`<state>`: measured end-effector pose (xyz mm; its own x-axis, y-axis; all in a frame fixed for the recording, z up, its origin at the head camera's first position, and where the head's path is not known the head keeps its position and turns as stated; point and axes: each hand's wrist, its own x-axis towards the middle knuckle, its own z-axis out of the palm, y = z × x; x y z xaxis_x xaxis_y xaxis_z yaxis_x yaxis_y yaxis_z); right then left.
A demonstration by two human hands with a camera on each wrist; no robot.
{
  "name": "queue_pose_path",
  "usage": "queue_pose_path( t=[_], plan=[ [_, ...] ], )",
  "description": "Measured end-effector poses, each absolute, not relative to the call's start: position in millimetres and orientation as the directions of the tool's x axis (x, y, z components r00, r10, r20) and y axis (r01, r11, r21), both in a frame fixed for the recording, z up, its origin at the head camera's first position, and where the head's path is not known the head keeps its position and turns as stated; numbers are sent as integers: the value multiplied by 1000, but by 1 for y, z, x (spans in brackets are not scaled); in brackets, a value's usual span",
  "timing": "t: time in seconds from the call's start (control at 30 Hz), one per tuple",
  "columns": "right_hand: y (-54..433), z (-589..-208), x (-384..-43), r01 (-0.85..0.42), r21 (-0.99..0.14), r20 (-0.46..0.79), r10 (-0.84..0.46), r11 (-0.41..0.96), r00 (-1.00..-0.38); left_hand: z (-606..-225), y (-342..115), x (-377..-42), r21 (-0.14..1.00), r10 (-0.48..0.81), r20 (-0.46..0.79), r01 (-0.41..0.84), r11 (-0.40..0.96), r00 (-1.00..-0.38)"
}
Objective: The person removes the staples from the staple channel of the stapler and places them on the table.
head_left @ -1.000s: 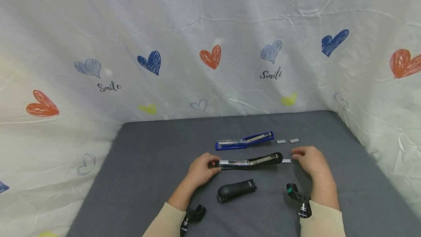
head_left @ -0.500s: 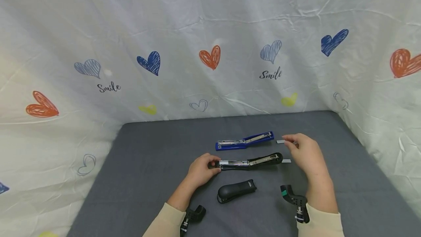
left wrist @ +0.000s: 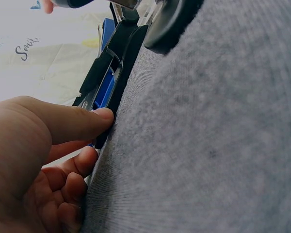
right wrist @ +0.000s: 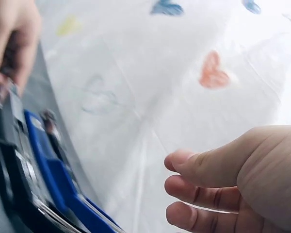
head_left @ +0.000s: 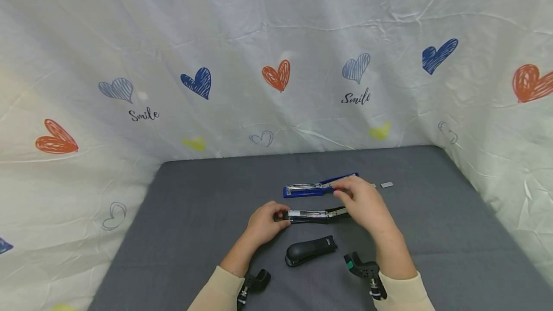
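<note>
grey cloth [head_left: 194, 205], heart-printed backdrop [head_left: 311, 8]; left fingers [left wrist: 87, 158] pinch unfolded black stapler [head_left: 317, 214], right fingers [right wrist: 180, 214] loose.

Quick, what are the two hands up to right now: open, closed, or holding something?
Left hand: closed, holding one end of the opened black stapler.
Right hand: open, with nothing visible in its grasp.
</note>
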<state>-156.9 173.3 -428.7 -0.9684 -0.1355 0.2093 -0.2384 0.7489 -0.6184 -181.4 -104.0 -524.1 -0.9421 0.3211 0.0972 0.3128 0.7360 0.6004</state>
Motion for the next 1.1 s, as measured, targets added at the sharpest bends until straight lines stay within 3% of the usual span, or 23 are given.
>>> queue_pose_path(
  t=[0.5,0.73,1.1],
  plan=[
    [113,-461,-159,-265,-552,-16,-328,790,-945,-522,-106,-184,612,336,88,318,724,-938],
    [98,-471,-157,-246,-541,-9,-298,805,-955,-521,-107,-185,602,345,83,323,730,-935],
    [89,-480,-159,-137,-693,2,-188,707,-982,-523,-108,-184,608,353,86,330,722,-932]
  ],
)
